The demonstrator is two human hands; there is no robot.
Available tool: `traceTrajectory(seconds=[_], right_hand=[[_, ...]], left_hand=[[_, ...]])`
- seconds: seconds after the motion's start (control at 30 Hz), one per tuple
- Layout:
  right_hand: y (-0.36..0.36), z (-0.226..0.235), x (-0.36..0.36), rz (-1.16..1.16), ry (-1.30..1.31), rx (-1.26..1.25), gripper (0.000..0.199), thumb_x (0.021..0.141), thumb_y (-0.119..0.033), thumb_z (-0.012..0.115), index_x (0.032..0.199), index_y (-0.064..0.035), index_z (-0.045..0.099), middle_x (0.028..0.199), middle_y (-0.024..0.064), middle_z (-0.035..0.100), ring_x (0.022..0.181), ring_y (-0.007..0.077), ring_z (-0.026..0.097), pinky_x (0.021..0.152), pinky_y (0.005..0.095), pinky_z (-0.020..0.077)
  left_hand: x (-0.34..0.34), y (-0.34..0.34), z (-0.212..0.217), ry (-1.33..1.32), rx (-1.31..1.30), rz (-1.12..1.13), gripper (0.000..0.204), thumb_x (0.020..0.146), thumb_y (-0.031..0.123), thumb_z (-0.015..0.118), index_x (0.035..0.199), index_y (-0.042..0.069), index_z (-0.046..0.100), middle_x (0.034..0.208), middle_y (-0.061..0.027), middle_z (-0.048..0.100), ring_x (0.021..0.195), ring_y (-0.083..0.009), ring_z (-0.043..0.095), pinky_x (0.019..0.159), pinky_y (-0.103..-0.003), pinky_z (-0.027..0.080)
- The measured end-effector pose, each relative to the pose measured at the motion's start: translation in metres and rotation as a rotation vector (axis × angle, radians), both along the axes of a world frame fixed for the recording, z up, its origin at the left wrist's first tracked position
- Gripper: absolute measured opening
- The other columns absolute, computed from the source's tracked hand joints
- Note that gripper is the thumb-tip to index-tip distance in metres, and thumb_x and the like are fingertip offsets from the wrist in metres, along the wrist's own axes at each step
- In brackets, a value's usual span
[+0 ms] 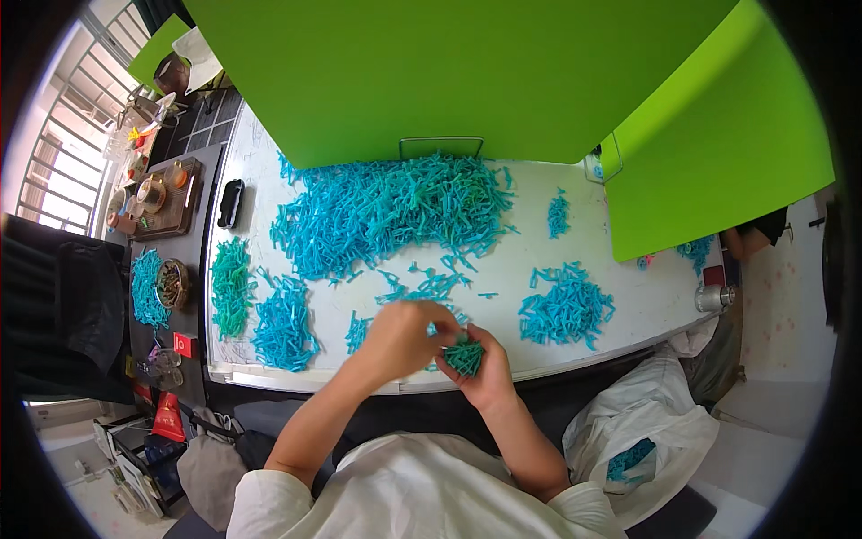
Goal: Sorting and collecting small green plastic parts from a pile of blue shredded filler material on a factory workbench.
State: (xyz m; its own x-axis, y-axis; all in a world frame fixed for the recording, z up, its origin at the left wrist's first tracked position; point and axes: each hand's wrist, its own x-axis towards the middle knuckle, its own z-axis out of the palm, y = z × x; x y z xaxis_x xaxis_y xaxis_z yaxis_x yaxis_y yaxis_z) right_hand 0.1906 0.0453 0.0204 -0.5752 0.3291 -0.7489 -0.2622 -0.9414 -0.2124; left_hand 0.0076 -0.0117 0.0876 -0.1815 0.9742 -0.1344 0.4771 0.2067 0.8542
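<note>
My right hand is wrapped round a bundle of thin dark green strip-like pieces, their ends fanned upward. Right above that bundle is my left hand, fingers bent and pinched together; what sits between the fingertips is hidden. Behind my hands lies a loose scatter of small blue-green plastic strips. A large heap of blue and green strips spreads across the back of the white table. Smaller blue piles sit at the left and right, with a green pile at the far left.
Bright green panels stand along the back and right, with wire supports. A black tray lies at the left edge. A dark side table holds a tea tray and a bowl. A white sack sits lower right; a metal can stands right.
</note>
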Motion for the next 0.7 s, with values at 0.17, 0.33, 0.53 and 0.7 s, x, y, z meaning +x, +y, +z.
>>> traceTrajectory(seconds=[0.17,0.33,0.53,0.7], right_hand=[[0.012,0.004,0.008,-0.037,-0.021,0.005,0.031,0.104,-0.029,0.058,0.105,-0.0010,0.072,0.100,0.0137,0.074,0.096,0.0314,0.075,0.087,0.0433,0.0636],[0.014,0.006,0.022,-0.044,-0.019,0.039,0.029,0.103,-0.030,0.061,0.102,-0.0033,0.072,0.101,0.0123,0.075,0.095,0.0322,0.075,0.079,0.0419,0.0638],[0.009,0.002,0.031,-0.044,-0.036,0.029,0.029,0.103,-0.029,0.061,0.103,-0.0027,0.071,0.103,0.0138,0.074,0.097,0.0317,0.074,0.080,0.0417,0.0632],[0.004,0.001,0.033,-0.025,0.012,0.010,0.030,0.103,-0.029,0.061,0.105,-0.0008,0.071,0.103,0.0149,0.074,0.098,0.0316,0.074,0.082,0.0418,0.0628]], left_hand=[[0.006,0.045,-0.031,0.050,0.140,0.062,0.014,0.082,0.011,0.080,0.096,0.010,0.079,0.092,-0.0105,0.074,0.076,-0.0307,0.071,0.067,-0.040,0.056],[0.004,0.115,-0.085,0.543,0.273,0.289,0.011,0.084,0.009,0.076,0.095,0.011,0.074,0.093,-0.0094,0.067,0.077,-0.0338,0.070,0.065,-0.044,0.057],[0.021,0.154,-0.092,0.749,0.226,0.135,0.019,0.084,0.010,0.074,0.103,0.009,0.070,0.097,-0.0130,0.062,0.078,-0.0361,0.069,0.066,-0.046,0.057],[0.017,0.133,-0.102,0.634,0.136,0.155,0.017,0.082,0.013,0.077,0.097,0.007,0.073,0.095,-0.0143,0.069,0.081,-0.0365,0.071,0.069,-0.046,0.057]])
